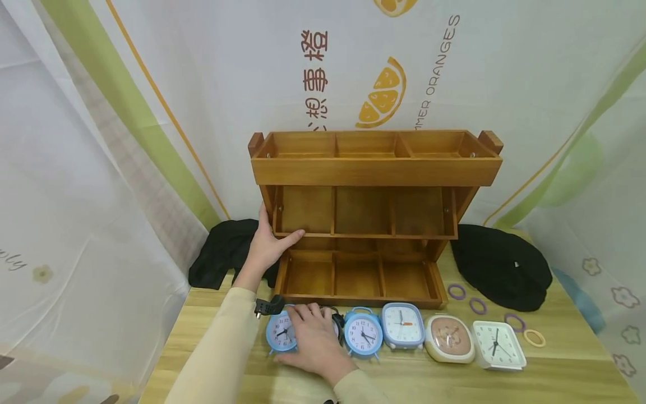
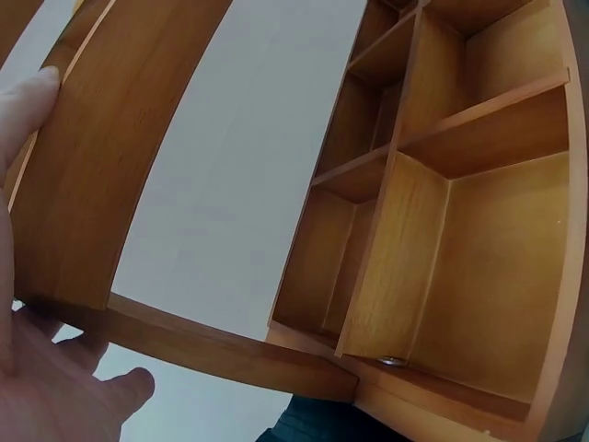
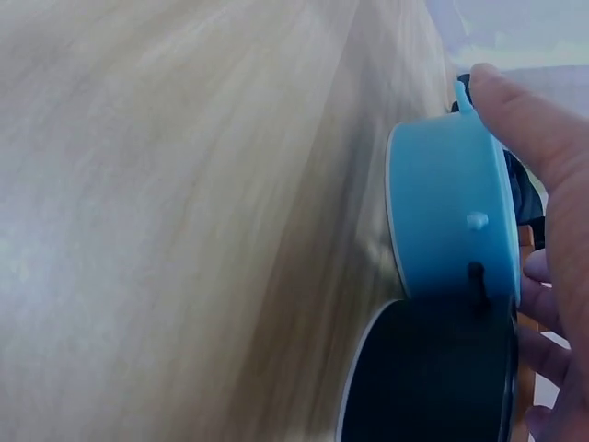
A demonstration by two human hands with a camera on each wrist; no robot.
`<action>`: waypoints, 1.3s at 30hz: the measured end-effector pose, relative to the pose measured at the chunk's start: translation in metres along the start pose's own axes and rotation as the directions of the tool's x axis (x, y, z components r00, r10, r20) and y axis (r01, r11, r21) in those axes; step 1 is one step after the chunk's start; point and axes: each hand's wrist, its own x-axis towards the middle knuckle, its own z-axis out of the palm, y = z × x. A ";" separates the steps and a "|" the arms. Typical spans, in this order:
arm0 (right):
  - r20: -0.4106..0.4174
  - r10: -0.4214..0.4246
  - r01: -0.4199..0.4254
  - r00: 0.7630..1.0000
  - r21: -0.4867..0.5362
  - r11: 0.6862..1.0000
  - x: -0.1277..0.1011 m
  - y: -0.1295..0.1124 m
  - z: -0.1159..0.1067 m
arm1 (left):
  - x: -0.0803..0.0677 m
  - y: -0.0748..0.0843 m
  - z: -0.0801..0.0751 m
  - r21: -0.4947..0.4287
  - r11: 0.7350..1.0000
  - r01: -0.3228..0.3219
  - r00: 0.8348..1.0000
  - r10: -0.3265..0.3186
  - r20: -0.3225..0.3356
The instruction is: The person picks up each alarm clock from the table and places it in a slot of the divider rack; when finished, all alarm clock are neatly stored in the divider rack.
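Note:
A brown wooden tiered shelf [image 1: 375, 171] with divided compartments stands at the back of the table. My left hand [image 1: 267, 244] grips its left side by the middle tier, the thumb in front and the fingers behind the side board. My right hand [image 1: 315, 339] spreads over two round alarm clocks in the front row, touching them. One is a light blue alarm clock [image 1: 277, 332], with the thumb at its lower edge in the right wrist view. The other is a black alarm clock [image 3: 433, 378], largely covered by the hand in the head view.
The row continues right with another blue alarm clock [image 1: 363, 335], a square blue clock [image 1: 402, 325], a cream clock [image 1: 449, 338] and a white clock [image 1: 499, 345]. Behind lie several purple rings [image 1: 477, 306] and a black cap [image 1: 499, 266]. Black cloth [image 1: 222, 252] lies left.

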 end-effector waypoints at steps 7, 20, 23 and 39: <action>0.012 0.049 -0.049 0.999 0.040 0.998 0.003 0.002 0.004 | 0.002 -0.004 -0.004 -0.010 0.999 0.035 0.999 -0.035 0.021; 0.010 0.043 -0.044 0.999 0.086 0.995 0.005 0.007 0.006 | 0.001 -0.009 -0.002 -0.050 0.998 0.031 1.000 -0.031 0.003; 0.002 0.045 -0.045 0.999 0.109 0.993 0.005 0.006 0.007 | 0.000 -0.008 -0.002 -0.068 0.997 0.029 1.000 -0.030 -0.002; -0.019 0.017 -0.013 1.000 0.186 0.983 -0.005 0.003 -0.002 | 0.001 -0.011 -0.001 -0.079 0.997 0.026 1.000 -0.026 0.001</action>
